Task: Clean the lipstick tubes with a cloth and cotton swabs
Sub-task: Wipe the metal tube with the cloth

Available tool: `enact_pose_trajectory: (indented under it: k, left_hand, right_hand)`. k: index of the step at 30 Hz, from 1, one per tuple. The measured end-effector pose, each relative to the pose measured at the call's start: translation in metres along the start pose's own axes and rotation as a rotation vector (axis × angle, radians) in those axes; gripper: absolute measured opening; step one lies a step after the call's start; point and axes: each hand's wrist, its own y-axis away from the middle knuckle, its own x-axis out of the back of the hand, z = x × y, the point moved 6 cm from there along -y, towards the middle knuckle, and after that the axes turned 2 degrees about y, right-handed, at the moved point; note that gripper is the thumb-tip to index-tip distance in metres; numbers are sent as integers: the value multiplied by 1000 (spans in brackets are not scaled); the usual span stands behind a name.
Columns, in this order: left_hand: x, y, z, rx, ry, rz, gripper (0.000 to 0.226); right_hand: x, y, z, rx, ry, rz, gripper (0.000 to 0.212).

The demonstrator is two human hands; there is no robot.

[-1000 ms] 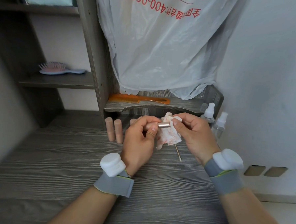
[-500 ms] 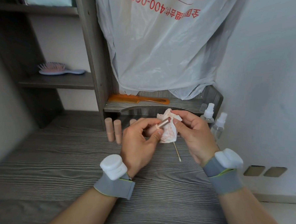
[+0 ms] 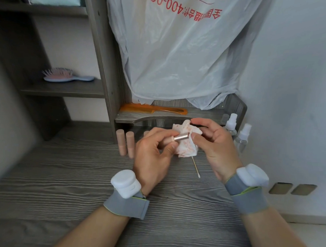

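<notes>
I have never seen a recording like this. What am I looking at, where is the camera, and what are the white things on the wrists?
No machine: a person works with bare hands, and the single camera sits on their head, looking down. What the white pods strapped to both wrists do, I cannot tell. The left hand grips a lipstick tube, its metal end at the stained cloth pinched in the right hand. On the desk a swab lies near the cloth and two more tubes stand left of the hands. A comb lies on the low shelf; spray bottles stand at the right.
</notes>
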Motion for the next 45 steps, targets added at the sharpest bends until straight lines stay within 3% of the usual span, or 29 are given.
enact_pose_trajectory:
  k: [9, 14, 27, 37, 45]
  left_hand:
    - [-4, 2, 1, 44, -22, -65, 20]
    - [-6, 4, 5, 23, 121, -130, 9]
    - [-6, 1, -1, -1, -66, -139, 20]
    - [-4, 1, -2, 108, 275, -36, 9]
    - [-2, -2, -1, 97, 298, -11, 18]
  right_hand:
    - [-4, 0, -3, 28, 67, -56, 45]
    - [-3, 0, -3, 23, 60, -71, 46]
    - [-7, 0, 0, 23, 143, -140, 48]
    - [5, -4, -1, 23, -8, 59, 36]
    - [-3, 0, 8, 26, 234, 12, 32]
